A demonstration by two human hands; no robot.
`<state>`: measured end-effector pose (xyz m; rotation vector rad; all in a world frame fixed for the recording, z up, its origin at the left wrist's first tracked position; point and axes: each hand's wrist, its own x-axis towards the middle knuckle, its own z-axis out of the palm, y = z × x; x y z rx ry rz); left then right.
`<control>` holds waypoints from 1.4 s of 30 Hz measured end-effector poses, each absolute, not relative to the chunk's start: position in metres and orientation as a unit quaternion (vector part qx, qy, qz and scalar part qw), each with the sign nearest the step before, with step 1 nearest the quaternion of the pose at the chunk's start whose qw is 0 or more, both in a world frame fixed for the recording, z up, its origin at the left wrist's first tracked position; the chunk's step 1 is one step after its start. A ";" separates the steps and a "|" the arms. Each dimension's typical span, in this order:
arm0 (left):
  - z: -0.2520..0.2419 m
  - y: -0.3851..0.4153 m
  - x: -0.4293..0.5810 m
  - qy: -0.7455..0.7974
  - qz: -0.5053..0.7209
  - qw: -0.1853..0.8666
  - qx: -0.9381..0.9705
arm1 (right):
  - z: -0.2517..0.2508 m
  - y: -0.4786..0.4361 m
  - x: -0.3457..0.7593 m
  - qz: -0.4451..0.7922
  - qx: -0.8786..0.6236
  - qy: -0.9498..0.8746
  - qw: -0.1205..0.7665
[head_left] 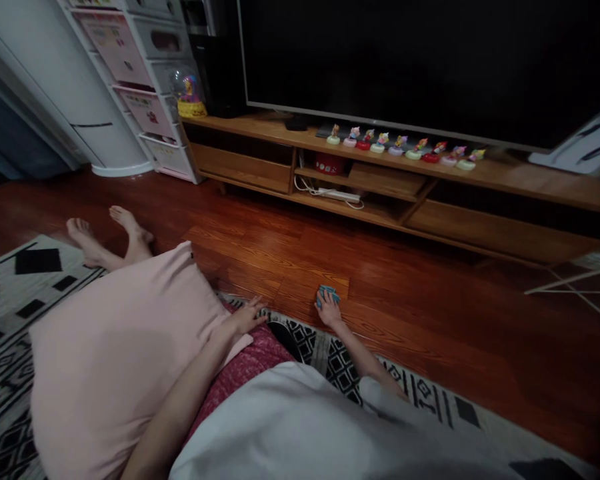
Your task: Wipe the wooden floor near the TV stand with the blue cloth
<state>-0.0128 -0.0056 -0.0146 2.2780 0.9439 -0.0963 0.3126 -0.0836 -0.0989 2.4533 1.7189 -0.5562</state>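
Note:
Resting at the edge of a pink pillow (pixel 115 333), my left hand (pixel 250 317) lies over my dark red trousers with its fingers apart and nothing in them. My right hand (pixel 329 311) is down at the wooden floor (pixel 290 267), just past the rug's edge. Its fingers are over a small blue patterned thing (pixel 333 292), partly hidden beneath them; the exact kind is too small to tell. The pillow covers my lap and upper legs, and my bare feet (pixel 125 223) stick out beyond it.
Ahead stands a low wooden TV stand (pixel 250 167) with a large dark television (pixel 405 60) and a row of small figurines (pixel 380 141). A power strip (pixel 337 195) lies on its lower shelf. Drawers (pixel 150 113) stand at left, a thin-legged white rack (pixel 575 290) at right, a patterned rug (pixel 347 367) below.

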 end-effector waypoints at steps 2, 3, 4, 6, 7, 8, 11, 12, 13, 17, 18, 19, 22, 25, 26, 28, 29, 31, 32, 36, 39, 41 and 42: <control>-0.016 -0.006 -0.013 0.358 -0.037 0.330 0.873 | -0.109 -0.119 0.308 -0.185 0.781 0.594 0.048; -0.017 -0.005 -0.013 0.358 -0.038 0.329 0.873 | -0.115 -0.136 0.306 -0.186 0.770 0.608 0.047; -0.017 -0.005 -0.014 0.359 -0.041 0.328 0.873 | -0.120 -0.151 0.303 -0.187 0.762 0.618 0.046; -0.018 -0.005 -0.014 0.359 -0.046 0.325 0.874 | -0.127 -0.168 0.301 -0.188 0.759 0.622 0.044; -0.018 -0.005 -0.014 0.358 -0.049 0.324 0.874 | -0.128 -0.169 0.301 -0.189 0.763 0.617 0.044; -0.017 -0.005 -0.014 0.357 -0.052 0.324 0.875 | -0.127 -0.164 0.302 -0.190 0.768 0.610 0.044; -0.014 -0.005 -0.013 0.357 -0.057 0.327 0.873 | -0.115 -0.123 0.312 -0.195 0.792 0.577 0.049; -0.013 -0.005 -0.013 0.359 -0.059 0.328 0.872 | -0.110 -0.105 0.316 -0.196 0.800 0.564 0.051; -0.011 -0.005 -0.013 0.361 -0.061 0.329 0.870 | -0.105 -0.086 0.320 -0.194 0.807 0.555 0.050; -0.007 -0.005 -0.011 0.364 -0.063 0.328 0.870 | -0.091 -0.032 0.328 -0.189 0.818 0.541 0.042; -0.006 -0.006 -0.011 0.363 -0.060 0.328 0.870 | -0.090 -0.027 0.327 -0.188 0.817 0.543 0.041; -0.006 -0.006 -0.011 0.363 -0.058 0.328 0.870 | -0.089 -0.027 0.326 -0.188 0.814 0.548 0.040; -0.006 -0.006 -0.011 0.363 -0.055 0.329 0.870 | -0.092 -0.049 0.313 -0.189 0.792 0.579 0.039; -0.009 -0.006 -0.011 0.363 -0.057 0.333 0.868 | -0.105 -0.097 0.295 -0.198 0.757 0.622 0.043; -0.010 -0.006 -0.011 0.362 -0.055 0.333 0.869 | -0.110 -0.114 0.289 -0.200 0.743 0.637 0.040; -0.012 -0.005 -0.012 0.360 -0.051 0.335 0.869 | -0.119 -0.141 0.279 -0.203 0.722 0.661 0.027; -0.013 -0.006 -0.012 0.359 -0.048 0.335 0.870 | -0.122 -0.150 0.276 -0.205 0.715 0.668 0.020; -0.014 -0.006 -0.012 0.359 -0.042 0.338 0.869 | -0.122 -0.152 0.273 -0.213 0.713 0.668 0.016; -0.014 -0.006 -0.012 0.359 -0.041 0.340 0.869 | -0.119 -0.145 0.274 -0.218 0.714 0.665 0.018; -0.012 -0.007 -0.012 0.359 -0.043 0.337 0.869 | -0.101 -0.085 0.281 -0.222 0.727 0.649 0.039; -0.009 -0.008 -0.011 0.362 -0.047 0.333 0.869 | -0.089 -0.033 0.281 -0.213 0.742 0.635 0.041; -0.007 -0.008 -0.010 0.368 -0.047 0.331 0.867 | -0.084 -0.010 0.277 -0.208 0.747 0.630 0.038; -0.006 -0.009 -0.010 0.370 -0.046 0.330 0.867 | -0.083 -0.004 0.274 -0.207 0.749 0.629 0.037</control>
